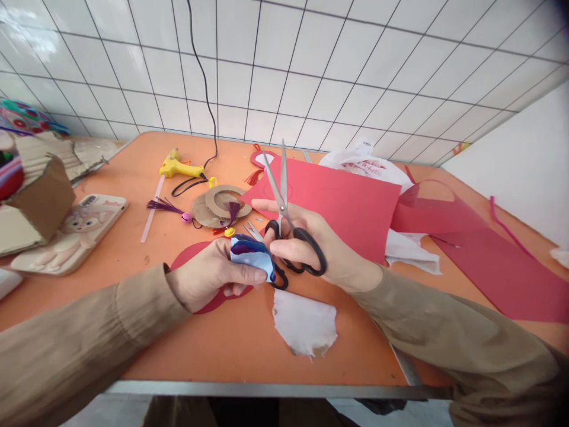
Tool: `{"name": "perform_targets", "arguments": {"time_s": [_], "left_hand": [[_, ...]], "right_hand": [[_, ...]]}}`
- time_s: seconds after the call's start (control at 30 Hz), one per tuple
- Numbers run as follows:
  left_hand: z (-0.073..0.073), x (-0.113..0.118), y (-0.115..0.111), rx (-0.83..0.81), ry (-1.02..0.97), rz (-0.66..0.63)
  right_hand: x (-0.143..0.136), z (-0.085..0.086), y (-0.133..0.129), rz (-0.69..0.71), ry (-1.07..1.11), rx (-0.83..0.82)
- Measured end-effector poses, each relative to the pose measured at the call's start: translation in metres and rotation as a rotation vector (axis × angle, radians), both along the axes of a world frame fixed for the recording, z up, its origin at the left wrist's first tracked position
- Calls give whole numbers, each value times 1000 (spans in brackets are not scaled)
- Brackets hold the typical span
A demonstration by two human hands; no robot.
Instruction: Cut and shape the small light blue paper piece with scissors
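Between the thumb and fingers of my left hand [208, 273] is a folded piece of blue fabric [252, 256], pale on one side and dark blue and purple on the other. My right hand [317, 237] has its fingers through the black handles of a pair of scissors [283, 207]. The blades point up and stand a little apart, clear of the fabric. A second pair of scissors [253, 230] lies behind the fabric, mostly hidden. Below my left hand are red paper shapes [191, 256]. A white scrap of fabric [306, 323] with a frayed edge lies nearer the front.
Behind my hands are a yellow glue gun [178, 166], a cardboard ring [217, 204] with tassels and bells, and red paper sheets [355, 207]. A phone [75, 234] and a cardboard box [40, 196] stand left. A plastic bag [364, 163] lies near the tiled wall.
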State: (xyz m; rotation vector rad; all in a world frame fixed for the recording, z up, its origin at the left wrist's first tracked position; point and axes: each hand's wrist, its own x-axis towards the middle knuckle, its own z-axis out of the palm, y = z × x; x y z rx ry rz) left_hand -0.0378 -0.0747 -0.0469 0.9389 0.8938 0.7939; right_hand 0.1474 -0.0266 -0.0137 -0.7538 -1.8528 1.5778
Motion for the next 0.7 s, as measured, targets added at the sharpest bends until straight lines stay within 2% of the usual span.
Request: {"name": "perform_targets", "arguments": {"time_s": [0.17,0.3,0.4,0.5,0.6,0.7], "left_hand": [[4,0,-1,104,-60,127],[3,-2,1,154,-105,139],[-1,-2,2,186,-142,122],[-4,-2,1,210,-167,98],[-3,-2,0,219,-168,102],[0,-5,1,314,-145,121]], "right_hand": [[-1,0,-6,-85,53,35],[0,-2,-18,-205,151,229],[1,-3,-26,-179,162,411],[1,-6,-29,-122,102,499],[0,-8,-26,-138,60,508],[0,-6,-21,-159,66,396]]}}
